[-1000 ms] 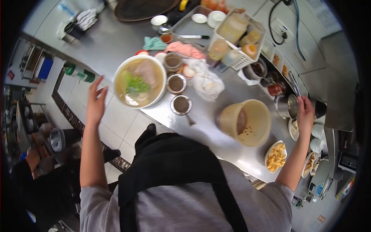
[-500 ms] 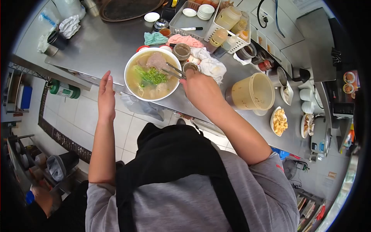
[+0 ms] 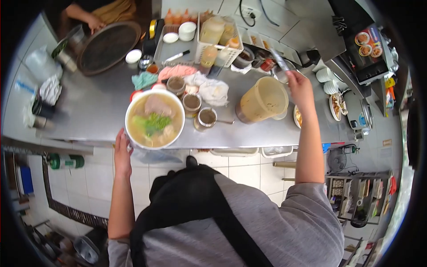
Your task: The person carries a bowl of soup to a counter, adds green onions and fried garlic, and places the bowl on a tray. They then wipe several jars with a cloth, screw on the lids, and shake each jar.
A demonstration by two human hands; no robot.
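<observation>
I have the soup bowl (image 3: 183, 119) at the bench's (image 3: 93, 115) front edge, left of centre. My right hand (image 3: 299, 89) grips metal tongs (image 3: 279, 59); my left hand (image 3: 123, 153) is loosely extended by the bowl (contact, I can't tell). Nearly brimful, it should be heavy, rigid, easily slopped; I'd cradle its lower wall from both sides.
</observation>
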